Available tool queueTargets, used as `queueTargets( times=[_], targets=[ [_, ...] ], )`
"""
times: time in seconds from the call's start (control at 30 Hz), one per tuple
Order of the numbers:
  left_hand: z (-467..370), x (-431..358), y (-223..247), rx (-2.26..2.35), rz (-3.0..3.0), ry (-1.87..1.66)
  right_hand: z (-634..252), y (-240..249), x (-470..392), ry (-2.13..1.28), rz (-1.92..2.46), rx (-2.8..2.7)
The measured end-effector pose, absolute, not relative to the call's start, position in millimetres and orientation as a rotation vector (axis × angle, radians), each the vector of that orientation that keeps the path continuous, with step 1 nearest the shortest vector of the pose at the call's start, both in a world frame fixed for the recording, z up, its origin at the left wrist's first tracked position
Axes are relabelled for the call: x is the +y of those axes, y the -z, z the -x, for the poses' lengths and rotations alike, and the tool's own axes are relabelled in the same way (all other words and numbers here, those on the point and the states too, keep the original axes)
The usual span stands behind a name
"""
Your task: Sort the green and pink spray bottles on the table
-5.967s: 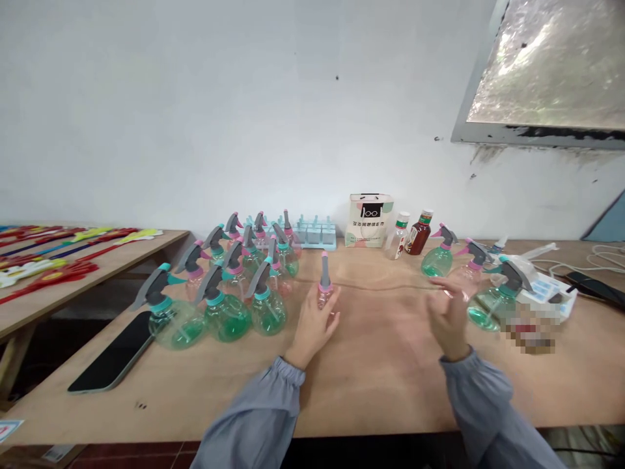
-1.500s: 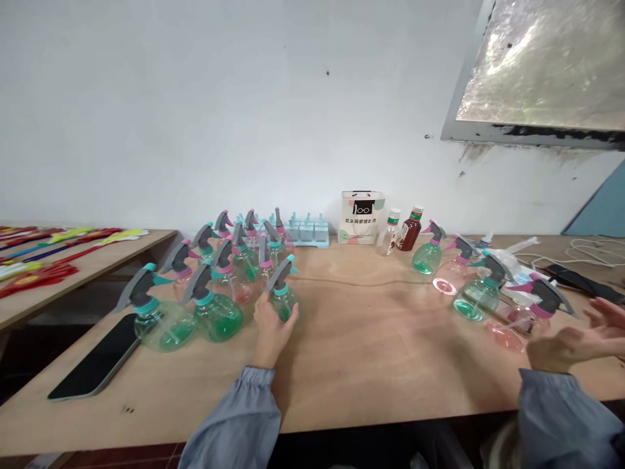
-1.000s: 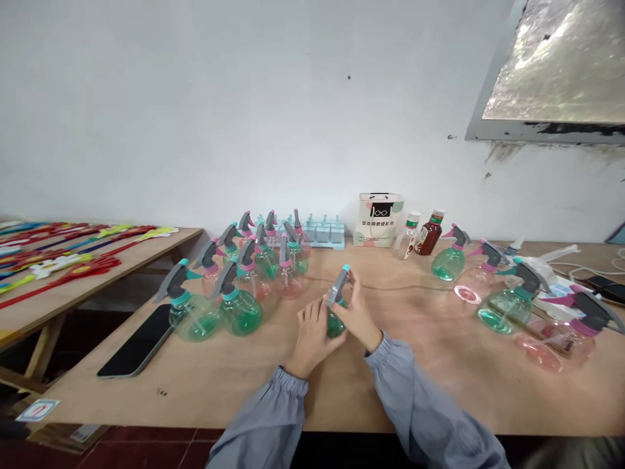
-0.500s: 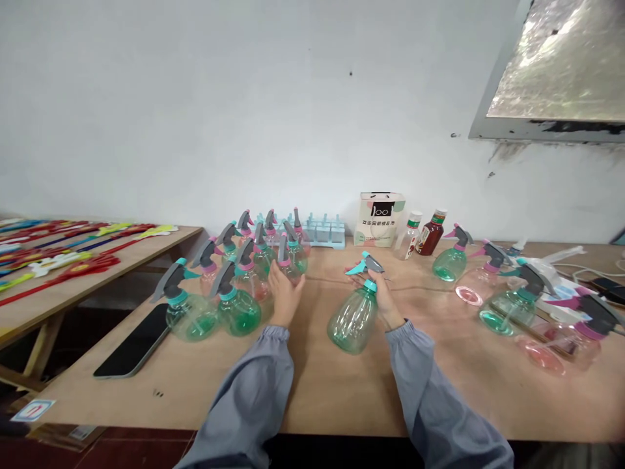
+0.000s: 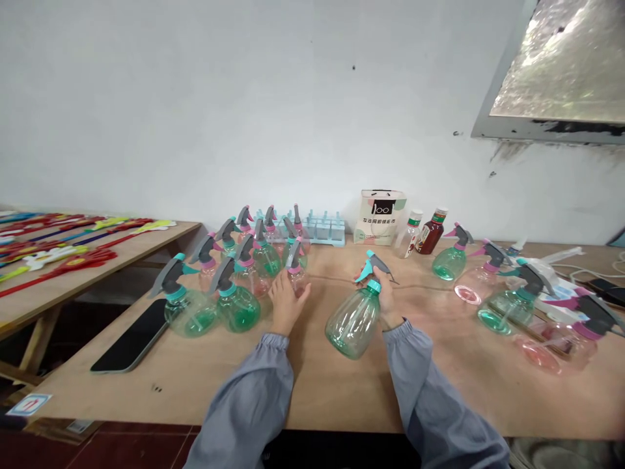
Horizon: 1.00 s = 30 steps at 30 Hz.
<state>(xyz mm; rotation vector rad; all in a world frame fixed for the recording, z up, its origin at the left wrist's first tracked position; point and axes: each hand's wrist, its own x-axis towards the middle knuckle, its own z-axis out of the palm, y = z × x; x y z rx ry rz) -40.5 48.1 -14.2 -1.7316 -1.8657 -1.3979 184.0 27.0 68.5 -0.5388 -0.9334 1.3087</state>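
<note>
Right hand (image 5: 385, 298) gripped a green trigger spray bottle (image 5: 352, 324) at its spray head, the bottle tilted with its base toward the near left. Left hand (image 5: 286, 303) encircled the body of a pink trigger spray bottle (image 5: 297, 279), roughly upright, base hidden. Farther back, near the wall (image 5: 195, 98), stood a printed paper bag (image 5: 375, 225).

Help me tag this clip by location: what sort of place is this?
Probably a workshop or plain workroom: a bare wooden table crowded with pink and green spray bottles, a second table spread with bright long-handled items, and a bare, marked wall.
</note>
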Motion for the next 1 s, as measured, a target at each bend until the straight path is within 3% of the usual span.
queueTargets(
  times=[0.47, 1.0],
  targets=[
    [39, 41, 7, -1.913, 1.770, 1.408, -182, -71, 28, -1.415, 0.491, -0.789],
    [40, 41, 7, -1.922, 1.815, 1.443, -171, -71, 21, -1.132, 0.695, -0.762]
  ],
)
